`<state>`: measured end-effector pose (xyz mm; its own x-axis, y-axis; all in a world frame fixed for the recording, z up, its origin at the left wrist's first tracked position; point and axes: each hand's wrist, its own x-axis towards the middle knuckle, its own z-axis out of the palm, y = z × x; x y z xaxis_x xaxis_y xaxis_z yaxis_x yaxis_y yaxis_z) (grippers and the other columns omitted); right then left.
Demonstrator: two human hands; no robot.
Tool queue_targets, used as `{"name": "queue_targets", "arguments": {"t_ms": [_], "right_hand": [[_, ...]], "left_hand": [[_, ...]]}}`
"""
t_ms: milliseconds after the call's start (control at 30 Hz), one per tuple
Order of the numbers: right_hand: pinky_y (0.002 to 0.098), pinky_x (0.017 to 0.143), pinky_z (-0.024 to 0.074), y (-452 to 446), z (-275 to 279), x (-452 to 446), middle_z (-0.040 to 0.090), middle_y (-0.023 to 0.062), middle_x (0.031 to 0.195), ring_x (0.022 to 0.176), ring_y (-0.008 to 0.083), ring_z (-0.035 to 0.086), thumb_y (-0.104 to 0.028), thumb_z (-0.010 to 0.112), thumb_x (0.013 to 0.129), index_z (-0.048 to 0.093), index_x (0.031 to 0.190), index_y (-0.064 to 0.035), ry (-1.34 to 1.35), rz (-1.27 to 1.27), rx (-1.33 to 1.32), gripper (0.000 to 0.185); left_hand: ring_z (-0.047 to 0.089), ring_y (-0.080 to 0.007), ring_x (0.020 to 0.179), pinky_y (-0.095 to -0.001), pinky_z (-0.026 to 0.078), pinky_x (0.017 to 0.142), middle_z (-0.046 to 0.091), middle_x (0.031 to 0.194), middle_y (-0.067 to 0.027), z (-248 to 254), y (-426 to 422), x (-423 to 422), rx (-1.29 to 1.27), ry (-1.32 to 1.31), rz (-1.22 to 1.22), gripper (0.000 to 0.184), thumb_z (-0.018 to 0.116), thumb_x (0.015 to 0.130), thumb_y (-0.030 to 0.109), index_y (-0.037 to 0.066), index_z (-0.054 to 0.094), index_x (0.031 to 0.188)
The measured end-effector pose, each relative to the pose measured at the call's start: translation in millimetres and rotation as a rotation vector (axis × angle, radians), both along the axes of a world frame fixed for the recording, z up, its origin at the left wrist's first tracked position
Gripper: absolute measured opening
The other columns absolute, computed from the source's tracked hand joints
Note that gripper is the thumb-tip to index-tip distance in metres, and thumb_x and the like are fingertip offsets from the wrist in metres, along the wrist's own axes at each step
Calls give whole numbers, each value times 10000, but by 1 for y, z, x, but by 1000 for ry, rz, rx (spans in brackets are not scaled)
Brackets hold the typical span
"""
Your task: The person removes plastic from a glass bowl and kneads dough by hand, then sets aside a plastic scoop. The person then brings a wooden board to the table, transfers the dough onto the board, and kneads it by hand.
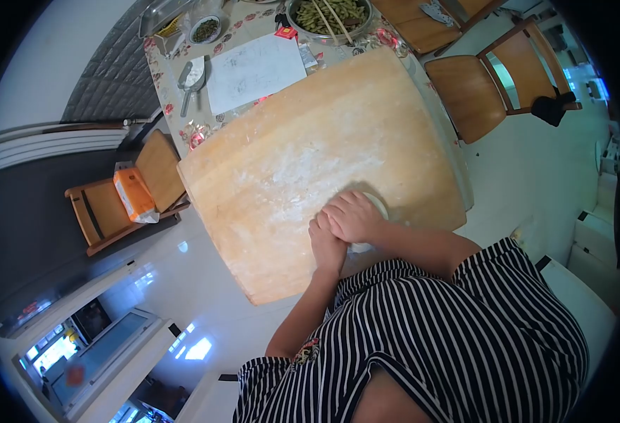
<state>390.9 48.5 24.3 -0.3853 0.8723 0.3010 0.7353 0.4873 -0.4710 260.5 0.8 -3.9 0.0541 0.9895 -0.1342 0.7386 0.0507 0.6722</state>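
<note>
A wooden board (345, 134) dusted with white flour lies across the near part of the table. At its near edge a pale round lump of dough (377, 204) shows partly beside and beneath my hands. My right hand (356, 215) presses on it, fingers together and overlapping the other hand. My left hand (328, 243) is against the dough's left side, its fingers curled and partly hidden under the right. Most of the dough is covered by both hands.
Beyond the board are a white sheet (256, 72), a scoop with white powder (195, 74), a small bowl (205, 29) and a metal bowl of green pods (327, 15) with chopsticks. Wooden chairs stand left (98, 211) and right (468, 92); the left one holds an orange package (135, 194).
</note>
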Motion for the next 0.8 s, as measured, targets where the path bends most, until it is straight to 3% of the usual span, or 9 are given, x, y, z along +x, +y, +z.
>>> {"name": "queue_targets", "arguments": {"t_ms": [133, 200, 233, 300, 400, 567, 600, 667, 800], "right_hand": [[380, 839, 487, 27, -13, -12, 723, 55, 896, 949, 240, 654, -255, 588, 841, 719, 828, -102, -110, -42, -165, 201], [427, 769, 514, 39, -23, -19, 695, 121, 799, 821, 306, 665, -248, 550, 872, 692, 717, -68, -50, -196, -222, 278], [427, 769, 514, 42, -22, -23, 695, 121, 799, 821, 306, 665, -248, 550, 872, 692, 717, -68, -45, -200, -209, 278], [458, 770, 516, 50, -17, -22, 687, 153, 805, 806, 360, 663, -284, 494, 915, 684, 744, -50, 18, -329, -501, 347], [494, 756, 512, 61, -1, -2, 705, 174, 861, 838, 372, 669, -335, 435, 952, 703, 851, -63, 31, -257, -866, 394], [466, 809, 505, -27, 43, 32, 705, 153, 932, 858, 340, 657, -305, 481, 924, 710, 1042, -67, -51, 4, -491, 351], [466, 809, 505, -40, 39, 35, 705, 153, 932, 858, 340, 657, -305, 481, 924, 710, 1042, -67, -50, 3, -496, 351], [426, 871, 482, -53, 25, 36, 694, 112, 1026, 935, 287, 628, -251, 560, 854, 700, 1028, -64, 77, -19, 29, 292], [419, 974, 440, -28, 1, 27, 662, 106, 1148, 1064, 257, 587, -226, 599, 796, 679, 1110, -69, 36, 65, -46, 360]], "left_hand": [[544, -392, 1054, -468, 481, 877, 592, 1157, -166, 19, 43, -10, -100, 91, -118, 451, 702, 795, 156, 11, 543, 1192], [557, -388, 1049, -459, 515, 849, 597, 1146, -165, 16, 68, -17, -574, 69, -187, 436, 716, 780, 135, 8, 559, 1167], [557, -388, 1049, -459, 515, 849, 597, 1146, -165, 14, 76, -19, -560, 75, -190, 436, 716, 780, 135, 8, 559, 1167], [570, -364, 1094, -442, 501, 896, 588, 1201, -157, 15, 90, -16, -703, 157, -230, 674, 845, 669, 186, 33, 537, 1248], [538, -392, 1149, -427, 491, 942, 532, 1322, -210, 42, 54, 12, -291, 442, -250, 729, 849, 668, 190, 33, 521, 1300], [449, -439, 1231, -460, 462, 1002, 418, 1414, -280, 86, 1, 8, -239, 119, -448, 844, 799, 713, 174, -21, 385, 1421], [457, -442, 1219, -465, 464, 985, 431, 1406, -273, 71, -15, 7, -200, 40, -323, 822, 779, 736, 177, -34, 377, 1422], [478, -454, 1182, -475, 462, 965, 454, 1397, -267, 29, -39, 12, -168, -81, -108, 764, 739, 788, 191, -62, 375, 1410], [486, -462, 1174, -494, 442, 1021, 443, 1419, -279, 3, -33, 8, -186, 28, -54, 826, 741, 784, 188, -45, 317, 1453]]}}
